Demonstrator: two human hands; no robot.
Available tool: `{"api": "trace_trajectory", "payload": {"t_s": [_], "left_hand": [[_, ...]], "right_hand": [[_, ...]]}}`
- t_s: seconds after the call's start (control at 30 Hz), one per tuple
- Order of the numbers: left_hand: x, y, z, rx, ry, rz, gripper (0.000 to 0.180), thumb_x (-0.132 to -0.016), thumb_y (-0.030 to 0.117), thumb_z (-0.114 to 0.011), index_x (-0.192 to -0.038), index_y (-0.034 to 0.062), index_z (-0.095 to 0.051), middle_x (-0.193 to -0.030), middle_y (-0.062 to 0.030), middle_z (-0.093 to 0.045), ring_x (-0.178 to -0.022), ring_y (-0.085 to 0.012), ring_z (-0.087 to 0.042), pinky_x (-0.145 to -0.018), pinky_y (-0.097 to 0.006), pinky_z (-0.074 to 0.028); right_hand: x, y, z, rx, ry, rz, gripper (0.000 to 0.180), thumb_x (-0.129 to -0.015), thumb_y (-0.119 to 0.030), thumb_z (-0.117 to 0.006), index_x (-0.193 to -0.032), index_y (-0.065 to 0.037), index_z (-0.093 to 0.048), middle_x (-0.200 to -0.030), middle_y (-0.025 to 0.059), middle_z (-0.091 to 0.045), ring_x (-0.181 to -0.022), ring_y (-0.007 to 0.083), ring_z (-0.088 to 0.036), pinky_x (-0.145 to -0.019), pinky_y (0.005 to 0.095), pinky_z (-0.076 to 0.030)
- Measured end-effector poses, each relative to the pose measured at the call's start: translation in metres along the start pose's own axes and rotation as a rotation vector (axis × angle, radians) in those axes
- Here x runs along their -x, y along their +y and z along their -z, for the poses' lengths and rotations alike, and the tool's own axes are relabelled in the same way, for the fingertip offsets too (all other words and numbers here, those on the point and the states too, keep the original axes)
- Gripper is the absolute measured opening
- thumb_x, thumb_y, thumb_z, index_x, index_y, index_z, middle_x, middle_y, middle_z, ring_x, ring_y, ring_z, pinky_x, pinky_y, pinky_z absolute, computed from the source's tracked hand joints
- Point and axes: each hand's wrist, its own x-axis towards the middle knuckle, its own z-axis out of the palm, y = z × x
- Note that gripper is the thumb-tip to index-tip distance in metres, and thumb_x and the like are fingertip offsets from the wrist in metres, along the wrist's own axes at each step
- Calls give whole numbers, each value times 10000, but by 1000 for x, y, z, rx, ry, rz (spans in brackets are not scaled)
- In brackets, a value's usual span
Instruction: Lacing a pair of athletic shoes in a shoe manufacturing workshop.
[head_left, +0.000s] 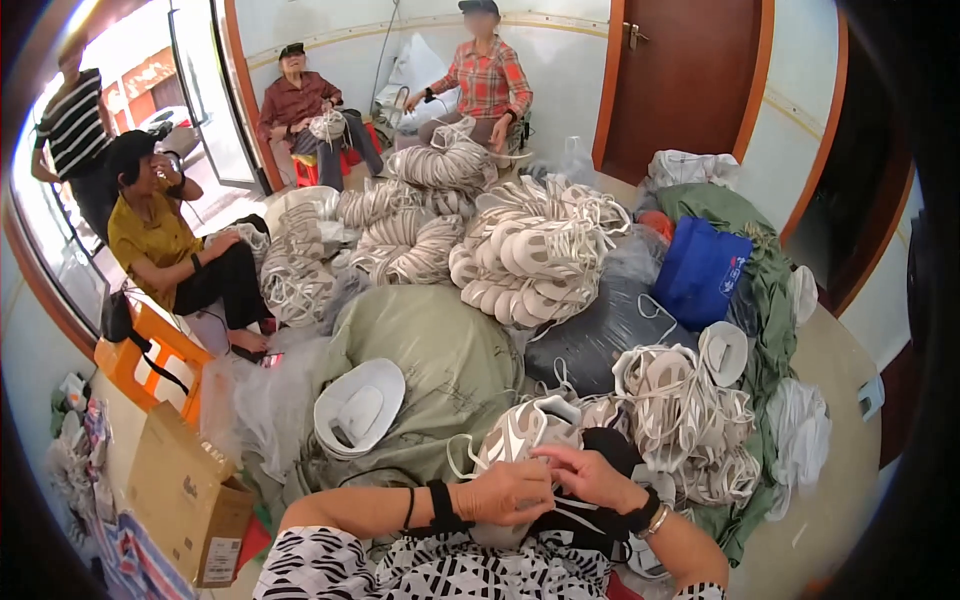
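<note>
In front of my lap, a beige and white shoe upper (535,422) leans up just beyond my hands, and a white lace (458,456) loops out at its left. My left hand (508,490) is closed, its fingertips pinched together at the lower edge of this upper. Close against it, my right hand (590,475) has thumb and forefinger brought together. Whatever is pinched between the fingers is too small to make out. Black material (585,522) lies beneath both hands. To the right rests a bundle of laced shoe uppers (675,400).
Large heaps of strung shoe uppers (545,250) fill the middle. A green sack (430,330) bears a white insole-shaped piece (360,408). Nearby are a blue bag (702,272), an orange stool (155,350) and a cardboard box (185,500). Three people sit beyond; another stands at the doorway.
</note>
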Motion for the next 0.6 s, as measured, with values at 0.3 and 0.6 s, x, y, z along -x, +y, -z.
{"api": "trace_trajectory", "payload": {"t_s": [0.3, 0.6], "left_hand": [[15, -2, 5, -61, 20, -37, 167, -785, 89, -687, -942, 60, -639, -962, -58, -599, -820, -216, -629, -622, -308, -522], [33, -22, -8, 85, 294, 601, 109, -931, 139, -560, -978, 46, -592, -947, -117, -645, -783, -187, -666, -661, -284, -527]], "right_hand": [[-15, 8, -9, -90, -164, -80, 183, -938, -121, -546, -1076, -15, -604, -882, 48, -663, -754, 99, -606, -655, 246, -482], [8, 9, -7, -313, 195, -256, 226, -951, -163, -545, -1072, -13, -664, -853, 29, -684, -603, 74, -622, -527, 205, -469]]}}
